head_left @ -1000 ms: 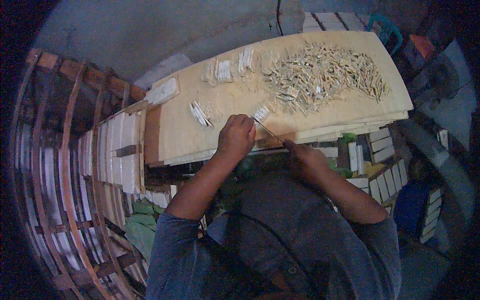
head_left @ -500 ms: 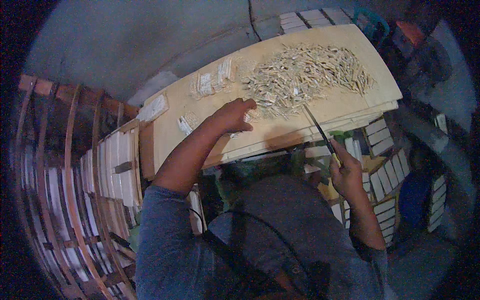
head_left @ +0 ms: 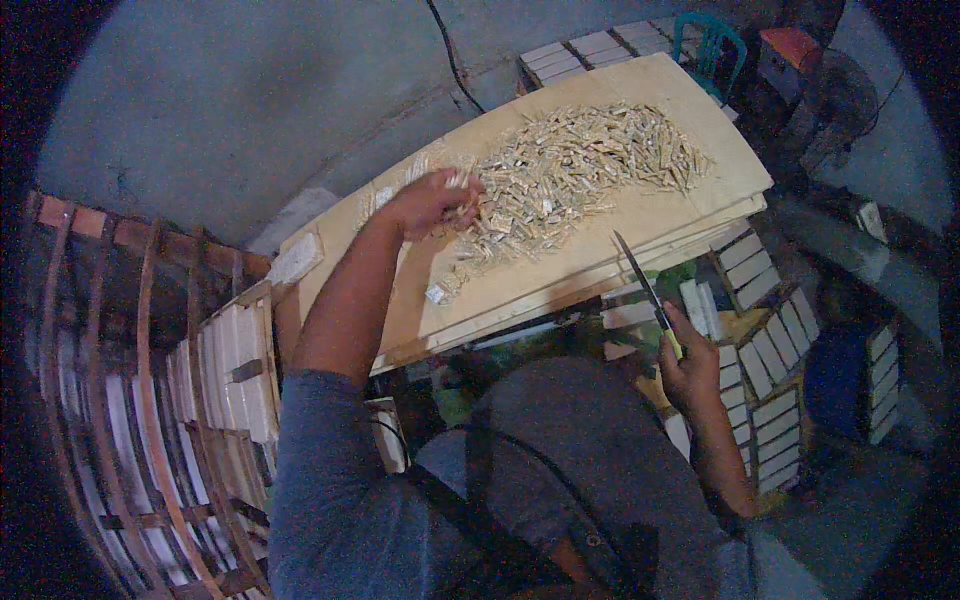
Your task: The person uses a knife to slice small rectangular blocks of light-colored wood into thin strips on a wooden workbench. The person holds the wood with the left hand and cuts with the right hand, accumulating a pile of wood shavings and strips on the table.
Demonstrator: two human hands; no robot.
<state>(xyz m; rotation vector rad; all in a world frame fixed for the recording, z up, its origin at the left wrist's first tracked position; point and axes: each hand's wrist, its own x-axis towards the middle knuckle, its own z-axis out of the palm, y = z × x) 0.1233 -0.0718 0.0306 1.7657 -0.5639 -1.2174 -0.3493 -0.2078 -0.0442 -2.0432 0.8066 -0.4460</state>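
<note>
A heap of short, pale, stick-like pieces (head_left: pixel 600 150) covers much of the light wooden board (head_left: pixel 640 215) in front of me. At the heap's left end my left hand (head_left: pixel 435 205) curls its fingers around a few of these pieces; motion blur hides how many. Just beyond that hand lie small clusters of the same pieces (head_left: pixel 415 168), partly covered by it. A smaller group with a whitish bit (head_left: pixel 438 293) sits nearer the front edge. My right hand (head_left: pixel 690 362) grips a knife (head_left: pixel 650 285) by its yellow-green and black handle, blade pointing up and away over the board's front edge.
A whitish block (head_left: pixel 297 258) rests at the board's left end. Wooden racks (head_left: pixel 150 380) with pale slabs stand at left. Stacked white-faced blocks (head_left: pixel 750 270) fill the space below right. Behind are more blocks (head_left: pixel 565 60), a teal chair (head_left: pixel 712 50) and a grey wall (head_left: pixel 270 90).
My left hand has moved away from the front edge, toward the far-left clusters. The knife stays in my right hand, its tip a bit farther from the heap. The whole view has shifted.
</note>
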